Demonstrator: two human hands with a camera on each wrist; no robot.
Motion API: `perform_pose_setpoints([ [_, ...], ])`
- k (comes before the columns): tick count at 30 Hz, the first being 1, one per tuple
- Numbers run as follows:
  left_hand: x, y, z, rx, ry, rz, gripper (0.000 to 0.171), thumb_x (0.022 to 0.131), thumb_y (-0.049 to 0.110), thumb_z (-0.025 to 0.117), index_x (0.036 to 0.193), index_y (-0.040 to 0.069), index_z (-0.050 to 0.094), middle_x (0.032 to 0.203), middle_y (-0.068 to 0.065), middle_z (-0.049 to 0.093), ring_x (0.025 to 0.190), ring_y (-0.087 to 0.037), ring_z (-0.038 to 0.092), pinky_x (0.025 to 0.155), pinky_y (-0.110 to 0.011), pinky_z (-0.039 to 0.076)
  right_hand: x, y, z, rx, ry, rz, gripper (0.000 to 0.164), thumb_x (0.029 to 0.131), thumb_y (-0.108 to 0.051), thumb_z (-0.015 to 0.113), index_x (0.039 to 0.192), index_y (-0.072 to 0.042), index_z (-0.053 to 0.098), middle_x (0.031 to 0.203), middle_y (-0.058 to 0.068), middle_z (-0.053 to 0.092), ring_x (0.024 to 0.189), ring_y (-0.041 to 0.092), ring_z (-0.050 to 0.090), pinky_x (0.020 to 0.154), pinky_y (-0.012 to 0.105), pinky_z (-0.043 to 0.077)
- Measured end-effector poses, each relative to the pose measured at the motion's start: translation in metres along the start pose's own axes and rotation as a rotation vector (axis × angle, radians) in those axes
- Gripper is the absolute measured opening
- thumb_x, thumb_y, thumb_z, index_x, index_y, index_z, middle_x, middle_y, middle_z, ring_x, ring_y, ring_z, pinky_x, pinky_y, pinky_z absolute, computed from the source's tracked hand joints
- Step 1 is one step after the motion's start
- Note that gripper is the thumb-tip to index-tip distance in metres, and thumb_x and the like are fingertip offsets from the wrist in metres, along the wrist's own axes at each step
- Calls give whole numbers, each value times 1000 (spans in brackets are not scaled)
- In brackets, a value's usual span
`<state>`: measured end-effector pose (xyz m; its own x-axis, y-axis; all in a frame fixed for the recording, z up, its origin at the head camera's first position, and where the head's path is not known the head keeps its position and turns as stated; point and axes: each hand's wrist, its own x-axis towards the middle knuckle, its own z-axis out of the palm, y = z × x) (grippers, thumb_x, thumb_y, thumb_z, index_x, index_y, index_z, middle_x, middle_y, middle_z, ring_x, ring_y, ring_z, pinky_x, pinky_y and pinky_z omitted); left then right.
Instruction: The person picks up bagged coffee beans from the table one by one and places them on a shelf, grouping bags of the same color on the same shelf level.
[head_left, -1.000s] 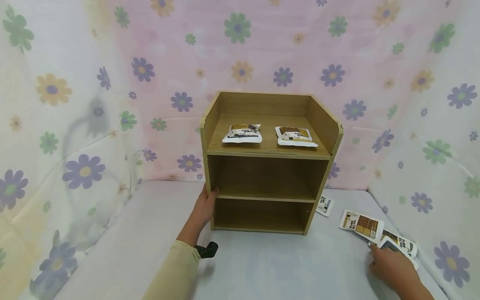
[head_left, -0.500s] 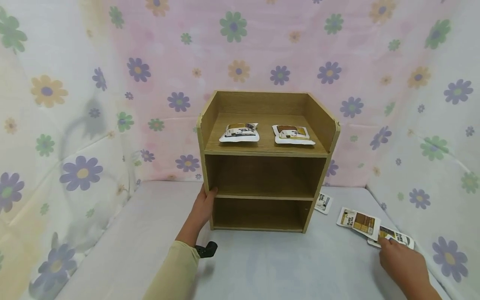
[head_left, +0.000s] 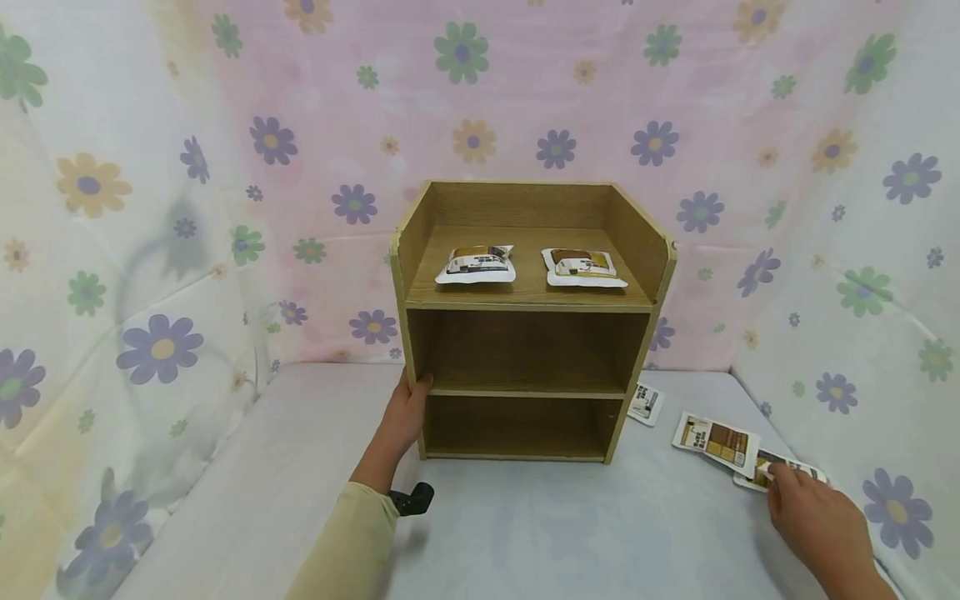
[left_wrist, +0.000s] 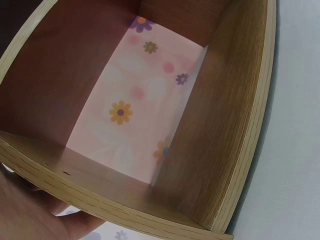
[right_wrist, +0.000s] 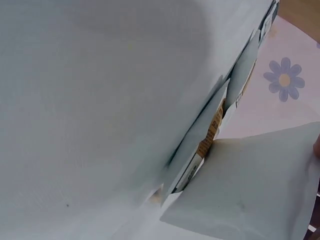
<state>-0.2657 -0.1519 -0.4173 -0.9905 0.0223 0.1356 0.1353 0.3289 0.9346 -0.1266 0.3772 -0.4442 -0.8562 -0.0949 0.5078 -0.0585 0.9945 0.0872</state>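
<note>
My left hand (head_left: 402,417) grips the lower left side of a small wooden shelf unit (head_left: 528,392), thumb on its front edge. In the left wrist view, fingers (left_wrist: 80,225) lie against the outside of that wooden side. At the lower right, my right hand (head_left: 821,521) is over the flat printed food pouches. The right wrist view shows it pinching a pouch (right_wrist: 250,185), pale back toward the camera, one finger at its edge. The hand mostly hides this pouch in the head view. Beneath it is another pouch (head_left: 753,479), overlapped by a brown-and-white pouch (head_left: 716,442).
Two plump pouches, a left one (head_left: 476,265) and a right one (head_left: 581,268), lie on the unit's top shelf. One more pouch (head_left: 645,404) shows behind the unit's right side. Flowered cloth (head_left: 472,100) encloses the pale table (head_left: 487,533) at the back and sides.
My right hand has drawn back slightly to the right with the uppermost pouch, uncovering more of the one beneath. The left hand keeps its grip on the shelf unit. The head view has shifted slightly.
</note>
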Motion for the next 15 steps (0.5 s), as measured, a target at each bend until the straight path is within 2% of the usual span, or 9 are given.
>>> perform_pose_setpoints([
  [4,0,0,0,3,0,1,65,102,49,31,156,19,12,156,-18,29,142,-40,32,114,-58,26,1,3,-7,-14,-44,26,27,78,0,66,103,6,58,76,22,68,56,33,60,48,43,46],
  [7,0,1,1,5,3,1,64,102,48,31,156,18,13,155,-18,30,141,-40,33,113,-58,27,4,3,-14,-26,-65,56,29,79,1,67,105,6,57,78,23,68,54,31,59,47,41,46],
  [15,-1,2,1,3,10,3,63,103,45,32,156,17,14,155,-19,31,141,-39,33,114,-57,26,13,0,-32,62,0,131,22,86,-3,60,108,1,57,81,25,67,49,29,55,38,39,40],
])
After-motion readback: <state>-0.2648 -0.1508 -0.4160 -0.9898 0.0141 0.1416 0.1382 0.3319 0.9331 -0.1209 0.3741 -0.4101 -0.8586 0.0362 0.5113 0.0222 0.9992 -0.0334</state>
